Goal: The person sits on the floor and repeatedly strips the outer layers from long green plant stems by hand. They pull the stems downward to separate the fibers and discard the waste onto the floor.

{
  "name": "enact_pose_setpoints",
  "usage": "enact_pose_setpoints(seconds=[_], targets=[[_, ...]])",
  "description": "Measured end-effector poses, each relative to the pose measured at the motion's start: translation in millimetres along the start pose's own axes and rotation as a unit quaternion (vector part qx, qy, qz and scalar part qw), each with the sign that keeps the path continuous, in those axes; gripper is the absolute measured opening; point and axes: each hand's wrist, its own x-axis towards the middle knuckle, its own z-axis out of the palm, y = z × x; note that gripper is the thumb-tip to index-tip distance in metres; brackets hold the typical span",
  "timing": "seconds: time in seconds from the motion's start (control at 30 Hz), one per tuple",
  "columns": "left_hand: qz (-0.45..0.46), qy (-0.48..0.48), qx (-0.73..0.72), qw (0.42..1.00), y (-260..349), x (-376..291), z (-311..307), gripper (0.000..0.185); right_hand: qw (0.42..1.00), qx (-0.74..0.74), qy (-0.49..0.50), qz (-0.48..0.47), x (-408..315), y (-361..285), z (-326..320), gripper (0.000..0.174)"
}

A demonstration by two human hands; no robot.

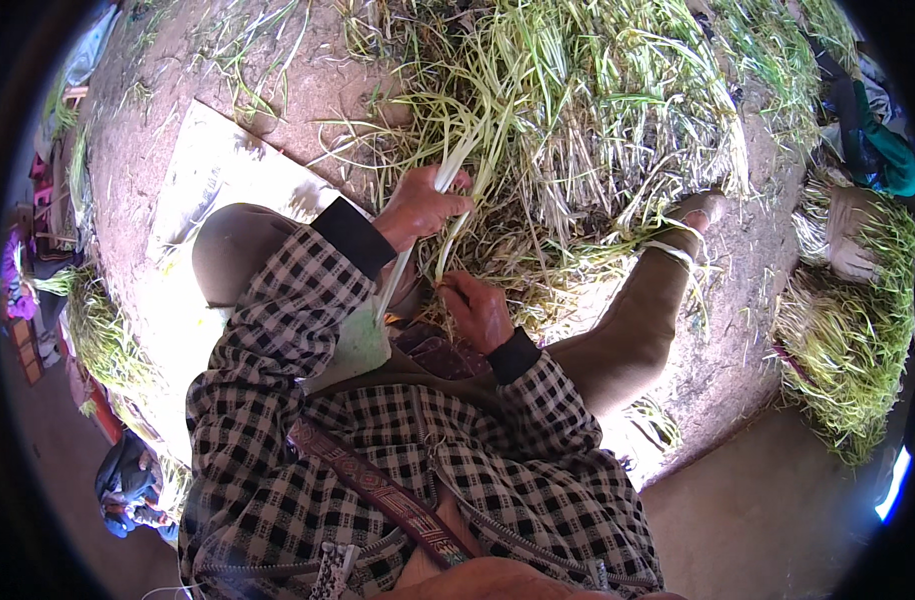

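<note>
Pale-stemmed green plant stalks [457, 161] pass through my left hand [425, 208], which is shut around them above my bent knee. Their white lower ends slant down towards my lap. Lower and to the right, my right hand [478, 309] pinches the base of another pale stalk [451, 241] between thumb and fingers; its upper part runs close beside my left hand. Beyond both hands lies a large heap of long, leafy stalks [577, 142], green at the tips and whitish or brown towards the roots.
A white sack with writing [225, 169] lies at the left by my knee. My outstretched leg [630, 337] borders the heap on the right. Another pile of stalks [840, 337] is at the far right. People sit at the left edge [131, 480] and upper right [881, 150].
</note>
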Motion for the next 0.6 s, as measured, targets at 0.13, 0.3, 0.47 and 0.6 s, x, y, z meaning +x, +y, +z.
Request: enact_pose_setpoints(seconds=[0.13, 0.3, 0.47, 0.6], targets=[[0.077, 0.000, -0.006, 0.997, -11, 5, 5, 0.034, 0.994, 0.082, -0.033, 0.064, 13, 15, -14, 0.017], [0.078, -0.001, 0.039, 0.996, -9, 2, 8, 0.033, 0.924, 0.309, 0.129, 0.186, 54, 11, -32, 0.019], [0.098, -0.011, 0.055, 0.994, -28, 12, 6, 0.034, 0.875, 0.434, 0.139, 0.163, 75, 21, -18, 0.014], [0.081, -0.010, 0.037, 0.996, -20, 5, 7, 0.033, 0.830, 0.497, 0.189, 0.167, 66, 31, -13, 0.007]])
